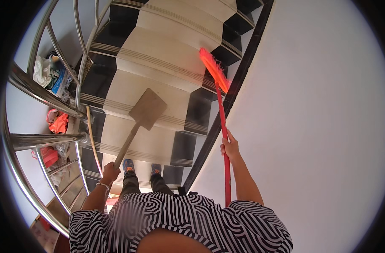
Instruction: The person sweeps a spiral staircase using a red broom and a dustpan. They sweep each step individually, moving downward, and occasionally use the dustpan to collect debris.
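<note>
My left hand (110, 173), with a white bracelet at the wrist, grips the handle of a flat, square-bladed dustpan or shovel (148, 109). Its blade is over the pale middle of the stair treads. My right hand (230, 147) is closed around the red handle of a broom (221, 107). The orange-red bristle head (214, 69) points up the stairs and lies by the black edge tiles near the right wall. Whether the bristles touch a step cannot be told. Both of my shoes (128, 166) stand on a step below the blade.
Tiled stairs (167, 41) with black side bands rise ahead. A steel railing (50, 98) curves along the left. Beyond it lie plastic bags (43, 71) and red bags (59, 121). A thin stick (92, 136) leans at the left. The white wall (300, 110) with black skirting bounds the right.
</note>
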`<state>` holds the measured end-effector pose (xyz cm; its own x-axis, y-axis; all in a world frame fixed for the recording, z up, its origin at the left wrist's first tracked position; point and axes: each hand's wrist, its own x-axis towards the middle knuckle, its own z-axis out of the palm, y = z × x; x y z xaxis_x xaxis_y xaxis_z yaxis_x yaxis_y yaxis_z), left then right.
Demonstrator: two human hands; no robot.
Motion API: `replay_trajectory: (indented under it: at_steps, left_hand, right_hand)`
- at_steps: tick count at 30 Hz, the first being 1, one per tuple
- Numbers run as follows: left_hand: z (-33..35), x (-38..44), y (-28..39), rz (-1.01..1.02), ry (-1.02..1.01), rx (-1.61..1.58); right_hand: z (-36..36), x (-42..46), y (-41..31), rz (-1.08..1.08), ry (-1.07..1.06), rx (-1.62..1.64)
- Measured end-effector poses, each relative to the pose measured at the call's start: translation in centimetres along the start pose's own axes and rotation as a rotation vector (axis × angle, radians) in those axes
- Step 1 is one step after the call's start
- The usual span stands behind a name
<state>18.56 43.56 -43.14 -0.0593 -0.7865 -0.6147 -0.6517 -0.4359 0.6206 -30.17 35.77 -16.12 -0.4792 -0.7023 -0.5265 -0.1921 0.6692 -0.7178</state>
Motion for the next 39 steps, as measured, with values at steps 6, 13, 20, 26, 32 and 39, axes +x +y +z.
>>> replay_trajectory:
  at_steps: [6, 13, 20, 26, 32, 39]
  left_hand:
    - [0.6, 2.8, 2.0, -0.046, -0.063, 0.024]
    - [3.7, 6.9, 0.8, 0.197, 0.021, 0.055]
    - [3.9, 8.3, 4.4, 0.02, -0.075, 0.044]
    - [4.5, 9.6, 4.3, 0.021, -0.054, 0.019]
    - [4.9, 9.5, 6.3, 0.039, -0.061, 0.015]
    - [4.6, 8.9, 8.4, -0.065, -0.127, -0.115]
  right_hand:
    - [3.2, -7.2, 0.7, 0.107, -0.144, 0.095]
    - [-0.3, -8.0, 1.0, 0.015, -0.017, 0.047]
    - [0.8, -7.1, 2.2, 0.143, -0.091, 0.124]
    - [-1.6, -4.0, -1.7, -0.069, -0.131, -0.13]
    - [0.2, 1.1, -3.9, -0.074, -0.151, -0.307]
    - [0.8, -9.6, 0.3, 0.058, -0.251, -0.252]
